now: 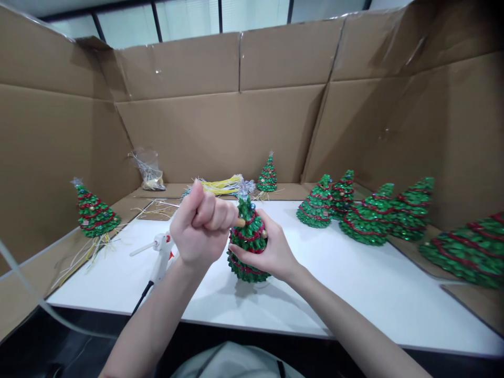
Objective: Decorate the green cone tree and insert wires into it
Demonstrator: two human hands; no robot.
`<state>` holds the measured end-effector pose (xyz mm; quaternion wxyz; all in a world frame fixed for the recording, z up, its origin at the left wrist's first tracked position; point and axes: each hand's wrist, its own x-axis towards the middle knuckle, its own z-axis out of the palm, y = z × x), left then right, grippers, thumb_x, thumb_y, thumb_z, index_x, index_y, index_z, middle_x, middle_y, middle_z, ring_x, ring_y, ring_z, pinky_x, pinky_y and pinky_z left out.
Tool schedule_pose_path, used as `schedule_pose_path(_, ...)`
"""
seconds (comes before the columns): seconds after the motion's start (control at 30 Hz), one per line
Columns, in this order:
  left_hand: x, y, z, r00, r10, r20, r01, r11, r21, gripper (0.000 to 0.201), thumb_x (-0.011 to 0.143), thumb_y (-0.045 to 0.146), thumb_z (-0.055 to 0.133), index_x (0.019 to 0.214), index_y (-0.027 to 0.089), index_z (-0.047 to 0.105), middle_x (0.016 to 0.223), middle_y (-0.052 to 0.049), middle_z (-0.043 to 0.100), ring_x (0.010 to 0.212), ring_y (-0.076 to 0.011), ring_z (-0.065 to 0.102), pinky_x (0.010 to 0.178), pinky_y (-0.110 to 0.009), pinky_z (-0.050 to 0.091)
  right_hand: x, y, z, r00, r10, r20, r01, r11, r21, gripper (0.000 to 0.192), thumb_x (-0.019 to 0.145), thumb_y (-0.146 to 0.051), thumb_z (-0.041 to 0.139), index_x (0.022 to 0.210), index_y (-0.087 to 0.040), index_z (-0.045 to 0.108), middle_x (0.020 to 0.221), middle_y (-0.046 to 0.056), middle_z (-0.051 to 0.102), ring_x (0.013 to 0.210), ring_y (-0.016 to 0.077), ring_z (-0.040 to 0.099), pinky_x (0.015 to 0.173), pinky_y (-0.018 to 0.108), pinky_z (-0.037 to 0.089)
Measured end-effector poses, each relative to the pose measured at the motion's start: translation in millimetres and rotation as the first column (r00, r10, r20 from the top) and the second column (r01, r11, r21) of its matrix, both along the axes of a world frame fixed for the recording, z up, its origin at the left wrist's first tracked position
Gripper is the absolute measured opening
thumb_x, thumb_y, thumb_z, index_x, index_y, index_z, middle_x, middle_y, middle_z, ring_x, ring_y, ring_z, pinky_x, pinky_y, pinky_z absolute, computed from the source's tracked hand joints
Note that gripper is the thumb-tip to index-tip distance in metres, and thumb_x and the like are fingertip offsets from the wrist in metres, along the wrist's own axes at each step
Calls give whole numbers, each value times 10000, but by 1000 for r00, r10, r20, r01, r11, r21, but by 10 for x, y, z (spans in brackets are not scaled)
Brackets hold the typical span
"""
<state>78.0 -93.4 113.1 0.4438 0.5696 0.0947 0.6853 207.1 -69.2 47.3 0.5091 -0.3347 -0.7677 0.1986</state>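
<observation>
We are grasping a cone-shaped tree (252,231) with our right hand (271,247), fingers and thumb wrapping its side, and holding it about upright over the near middle of the smooth white board (334,283); we are not managing to tell whether its base is touching. Its glossy green, leaf-ridged surface is carrying rough red garland bands and round baubles, and a clear tip is rising from its top. We are clenching our left hand (207,226) into a fist around a tan rod (240,222), whose blunt end is pointing at the tree; the fist is hiding the rest. On the left, a white glue gun (159,257) is lying behind our forearm, and a similar tree (94,212) is standing with thin wires trailing from its base. Five green trees (315,207) are standing on the right. Yellow and white wires (224,186) are lying in a far bundle, before folded brown cardboard walls (197,131). A pale square on the left tree is showing too small for reading.
</observation>
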Motion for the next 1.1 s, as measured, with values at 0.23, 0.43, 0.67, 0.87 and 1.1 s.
schedule_pose_path(0.23, -63, -206, 78, 990, -144, -7, 144, 978, 153, 598, 913, 392, 328, 414, 155, 100, 318, 39, 67, 295, -82, 134, 366, -252, 234, 49, 1, 24, 986, 151, -63, -152, 988, -13, 426, 618, -353, 705, 950, -201, 484, 846, 15, 574, 770, 186, 553, 724, 309, 469)
schedule_pose_path(0.43, -32, -176, 20, 992, -128, -12, 128, 978, 167, 594, 913, 371, 339, 404, 149, 128, 320, 38, 95, 305, -74, 145, 387, -252, 217, 63, -7, -16, 971, 230, -72, -231, 973, -13, 418, 594, -315, 722, 926, -201, 495, 847, 8, 564, 774, 183, 551, 726, 305, 472)
schedule_pose_path(0.67, -71, -154, 14, 986, -166, -22, 166, 962, 215, 576, 917, 366, 326, 414, 146, 152, 332, 38, 109, 331, -75, 149, 418, -253, 212, 91, 47, -54, 949, 301, -94, -305, 952, -34, 435, 588, -283, 726, 949, -193, 500, 842, 8, 554, 759, 176, 548, 715, 300, 478)
schedule_pose_path(0.87, -127, -124, 7, 995, -79, -60, 89, 975, 205, 557, 915, 356, 334, 425, 141, 180, 356, 33, 154, 367, -76, 194, 456, -251, 242, 124, 65, -73, 903, 392, -178, -419, 895, -153, 479, 589, -269, 732, 992, -192, 485, 875, 23, 571, 793, 190, 566, 755, 330, 485)
schedule_pose_path(1.1, -230, -55, -41, 985, 65, -157, -38, 985, 169, 468, 884, 388, 403, 482, 154, 351, 433, 33, 259, 433, -84, 279, 493, -250, 255, 195, 110, -52, 909, 366, -201, -405, 889, -212, 450, 609, -270, 732, 981, -195, 490, 877, 23, 595, 799, 194, 591, 751, 338, 497)
